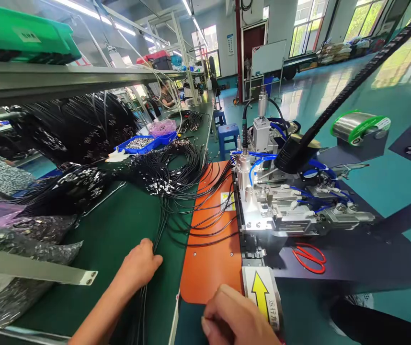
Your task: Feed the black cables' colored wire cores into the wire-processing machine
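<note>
My left hand [142,262] is closed around a thin bundle of black cables [159,225] over the green mat [119,230]. The cables run from a large coiled pile [158,167] with white and metal ends, and trail below the hand. My right hand [232,314] is curled at the bottom, over the near edge of the orange plate [209,268] and left of the yellow arrow label [261,292]. Its fingertips are bent together; whether they hold anything is hidden. Several single cables cross the orange plate to the metal machine [273,206].
Red-handled scissors [309,258] lie right of the machine, below a solder wire spool [359,125]. Blue trays [141,144] stand behind the cable pile. Plastic bags of parts [29,258] and a metal bar [36,268] are at left. A person [167,96] sits far back.
</note>
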`<state>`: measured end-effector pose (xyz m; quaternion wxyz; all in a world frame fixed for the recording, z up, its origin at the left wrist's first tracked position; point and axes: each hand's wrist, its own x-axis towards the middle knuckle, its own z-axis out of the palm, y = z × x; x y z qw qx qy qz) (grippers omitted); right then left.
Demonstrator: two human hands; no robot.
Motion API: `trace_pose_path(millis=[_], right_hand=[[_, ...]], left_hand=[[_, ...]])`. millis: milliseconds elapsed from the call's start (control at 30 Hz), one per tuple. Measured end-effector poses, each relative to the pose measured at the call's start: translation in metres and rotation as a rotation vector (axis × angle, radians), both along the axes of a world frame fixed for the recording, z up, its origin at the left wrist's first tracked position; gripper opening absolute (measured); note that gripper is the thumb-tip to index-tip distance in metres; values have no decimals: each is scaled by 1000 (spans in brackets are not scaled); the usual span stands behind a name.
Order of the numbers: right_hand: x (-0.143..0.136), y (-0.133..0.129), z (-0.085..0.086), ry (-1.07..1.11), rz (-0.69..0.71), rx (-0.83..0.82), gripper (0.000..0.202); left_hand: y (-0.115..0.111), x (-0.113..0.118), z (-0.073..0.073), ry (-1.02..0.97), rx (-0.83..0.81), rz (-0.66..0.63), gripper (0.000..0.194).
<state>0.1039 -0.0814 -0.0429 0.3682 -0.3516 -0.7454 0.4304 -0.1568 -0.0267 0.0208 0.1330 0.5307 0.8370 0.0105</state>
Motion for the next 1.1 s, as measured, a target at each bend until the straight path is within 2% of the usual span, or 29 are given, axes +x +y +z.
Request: trace_pose_path(millis=[100,200,233,300,333,400,467,533,567,600,633,700,767,800,867,900,967,1033,1100], right_hand=[[-26,0,9,192,64,-272,11],[-58,3,19,363,167,-609,47],[-68,3,22,415,167,-741,53],[-86,4,25,448,357,-952,54],[-92,5,26,486,411,-1039,57],[-95,6,26,615,468,-1197,64],[-83,11,28,745,524,-1281,64],[-58,20,34,836,538,-1301,52],[-44,26,38,845,540,-1290,43],[-29,32,42,829,545,-1294,36],[-14,37,47,795,565,-1308,40],[12,44,54,793,596,-1362,54],[33,46,58,839,587,-1351,64],[44,45,58,817,559,-1363,71],[65,40,58,785,389,-1316,75],[75,37,57,758,267,-1268,76],[96,31,55,689,-65,-1135,72],[112,26,51,647,-211,-1000,64],[122,21,46,653,-265,-927,58]], left_hand=[[1,-5,10,-217,36,66,5],[-4,3,24,-447,113,100,14],[-6,10,29,-549,143,118,15],[-10,28,38,-1072,268,342,16],[-13,36,41,-1250,285,406,16],[-19,48,46,-1355,267,443,22],[-25,49,47,-1260,221,327,37],[-32,44,43,-919,169,137,44],[-34,41,38,-685,157,6,45],[-35,39,33,-438,237,-140,45],[-35,40,26,-223,363,-308,47],[-31,48,11,-5,429,-708,54],[-25,65,-2,19,462,-1026,60],[-21,75,-8,-14,537,-1109,58],[-15,95,-14,-135,630,-1180,48],[-12,104,-15,-203,616,-1191,43],[-9,119,-14,-291,600,-1215,33],[-6,131,-11,-296,621,-1297,29],[-3,139,-10,-273,657,-1357,28]])
